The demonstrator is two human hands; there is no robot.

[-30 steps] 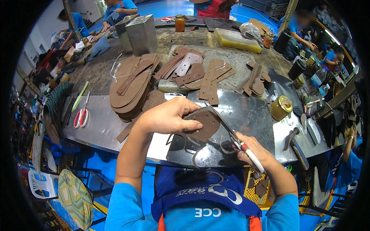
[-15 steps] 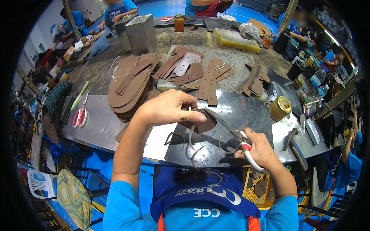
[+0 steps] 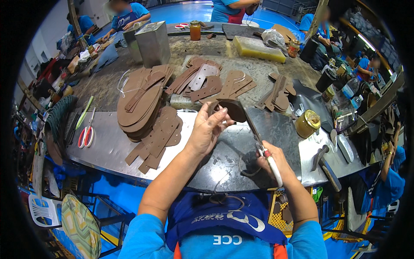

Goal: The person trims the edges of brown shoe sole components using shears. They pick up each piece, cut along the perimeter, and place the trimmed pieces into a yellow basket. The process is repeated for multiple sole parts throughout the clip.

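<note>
Change: left hand (image 3: 209, 129) has rolled over. Half a second ago it was back-up, thumb lying over the brown piece (image 3: 235, 111); now the palm faces inward and the piece is tipped up and bent, not near flat. Left fingers are clamped on its left edge, thumb against it. Piece sits above the dark sheet (image 3: 278, 134) on the counter (image 3: 108, 144), off the surface.

Right hand (image 3: 276, 162) is clamped on the red-and-white handles of the scissors (image 3: 271, 164); blades run up along the piece's right edge. Can't tell if they're biting or only touching.

My read: piece is re-angled so another stretch of edge meets the blades; trim looks unfinished. Thin strips (image 3: 248, 170) lie by the right hand, likely offcuts. Left arm's shift also bares the punched brown stack (image 3: 159, 138).
</note>
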